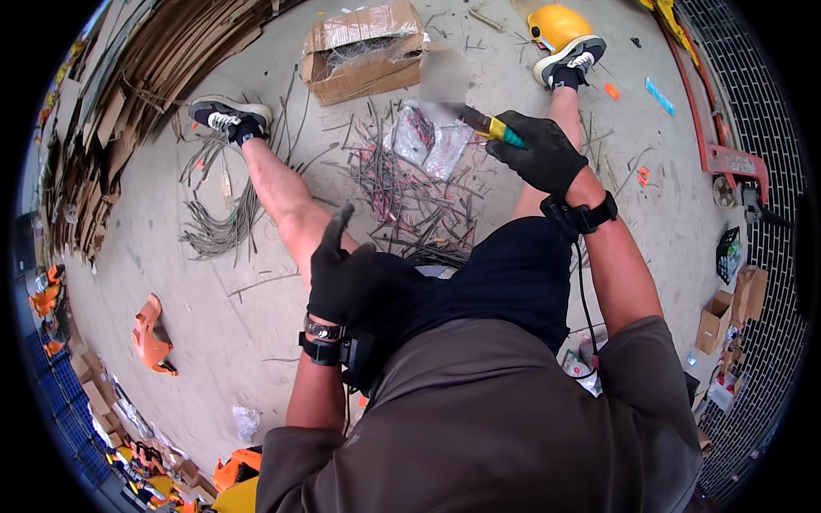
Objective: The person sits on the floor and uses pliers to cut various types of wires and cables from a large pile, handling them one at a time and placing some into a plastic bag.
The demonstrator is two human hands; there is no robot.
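My right hand (539,151), in a black glove, is closed around the yellow-and-green handle of a hand tool (492,127). The tool's dark front end points up and left into a blurred patch, so its tip cannot be made out. Below that tip lies a clear plastic bag (442,151) with dark and reddish bits on it. My left hand (340,272), also gloved in black, is over my thigh with the index finger stretched out and nothing in it. Between my legs spreads a heap of short grey cable pieces (391,186), with pinkish strands among them.
An open cardboard box (362,83) of tangled strands stands ahead. Bundled cables (224,224) lie beside my leg. Flattened cardboard (115,109) is stacked at left; a yellow rounded casing (558,27) touches my shoe. An orange plastic part (151,336) and a red metal frame (734,163) flank me.
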